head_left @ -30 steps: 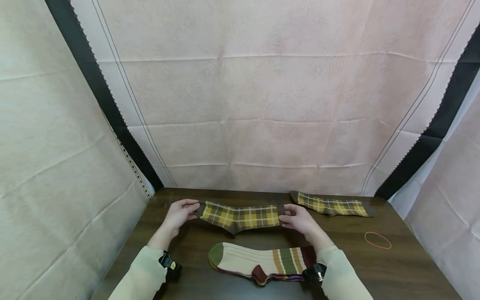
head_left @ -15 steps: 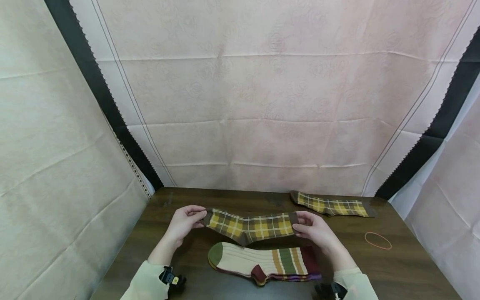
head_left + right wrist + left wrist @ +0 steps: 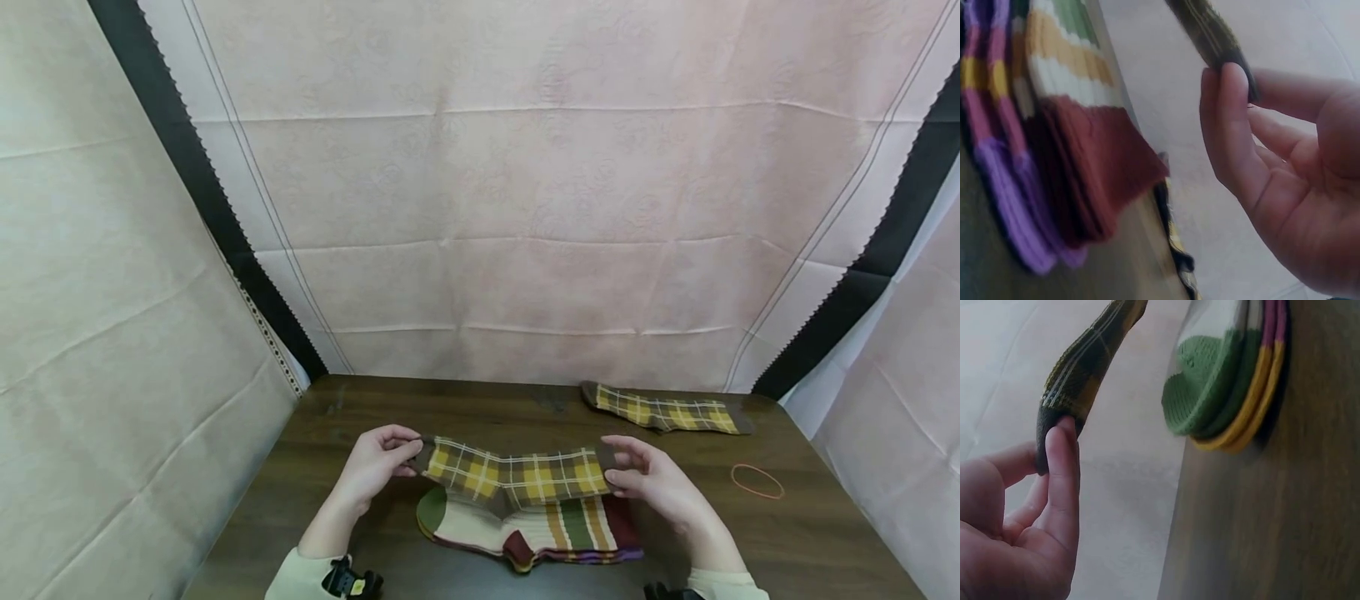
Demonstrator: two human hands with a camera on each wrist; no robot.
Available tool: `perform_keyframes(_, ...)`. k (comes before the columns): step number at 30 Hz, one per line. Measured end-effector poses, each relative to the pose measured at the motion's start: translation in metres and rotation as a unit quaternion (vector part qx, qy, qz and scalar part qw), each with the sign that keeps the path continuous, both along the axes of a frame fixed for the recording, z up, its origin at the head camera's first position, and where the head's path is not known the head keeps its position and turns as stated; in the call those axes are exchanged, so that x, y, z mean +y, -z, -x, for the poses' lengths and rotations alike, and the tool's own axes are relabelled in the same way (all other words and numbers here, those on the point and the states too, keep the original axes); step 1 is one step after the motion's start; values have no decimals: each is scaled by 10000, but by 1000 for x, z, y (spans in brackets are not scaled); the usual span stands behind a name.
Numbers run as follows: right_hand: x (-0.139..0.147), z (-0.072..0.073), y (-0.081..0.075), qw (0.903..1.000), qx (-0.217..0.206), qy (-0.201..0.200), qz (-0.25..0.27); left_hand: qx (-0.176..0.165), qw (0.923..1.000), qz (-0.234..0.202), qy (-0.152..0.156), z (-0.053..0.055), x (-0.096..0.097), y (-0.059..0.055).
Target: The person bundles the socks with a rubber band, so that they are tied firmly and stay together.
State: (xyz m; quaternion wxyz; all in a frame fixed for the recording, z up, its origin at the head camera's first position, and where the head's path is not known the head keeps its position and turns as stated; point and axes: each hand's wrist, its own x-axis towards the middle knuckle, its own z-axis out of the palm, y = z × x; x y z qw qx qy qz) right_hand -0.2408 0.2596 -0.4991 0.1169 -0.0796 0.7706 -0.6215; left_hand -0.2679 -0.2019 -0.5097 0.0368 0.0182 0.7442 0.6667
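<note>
A yellow and brown plaid sock [image 3: 525,477] is stretched sideways between both hands, above a stack of striped socks [image 3: 480,525]. My left hand [image 3: 377,467] pinches its toe end between thumb and fingers, as the left wrist view shows on the plaid sock [image 3: 1079,375]. The other end, the cuff, is pinched by my right hand [image 3: 660,487]. In the right wrist view the plaid sock [image 3: 1210,31] hangs clear of the stack. The top striped sock is cream with a green toe and maroon heel and cuff; purple and yellow socks lie beneath, partly hidden.
A second plaid sock [image 3: 663,411] lies flat at the back right of the dark wooden table [image 3: 825,533]. In front of it rests a pink rubber band [image 3: 757,482]. Pale fabric walls [image 3: 540,208] rise behind the table and on both sides.
Both hands have carried the plaid sock toward the front and slightly right, so that it now overlaps the striped stack from above. The second plaid sock and the rubber band have stayed put.
</note>
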Motion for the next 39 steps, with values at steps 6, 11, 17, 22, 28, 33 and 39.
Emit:
perform_keyframes(6, 10, -10, -5, 9991, 14, -281, -303, -151, 9980, 173, 594, -10, -1, -5)
perform_keyframes(11, 18, -14, -8, 9975, -39, -536, -468, -190, 9940, 269, 1044, -13, 0, -7)
perform_keyframes(17, 25, -14, -7, 9955, -88, -817, -481, -320, 9891, 434, 1372, -16, 2, -9)
perform_keyframes(22, 31, -14, -3, 9946, -134, -928, -444, -398, 9874, 528, 1439, -16, 5, -7)
perform_keyframes(28, 34, -16, 4, 9942, -230, -951, -443, -551, 9826, 647, 1651, -17, 8, -2)
perform_keyframes(33, 35, -15, 8, 9930, -235, -1056, -475, -602, 9801, 746, 1740, -17, 10, 1)
perform_keyframes(39, 34, -12, 13, 9920, -423, -1093, -464, -563, 9792, 965, 1693, -16, 10, 5)
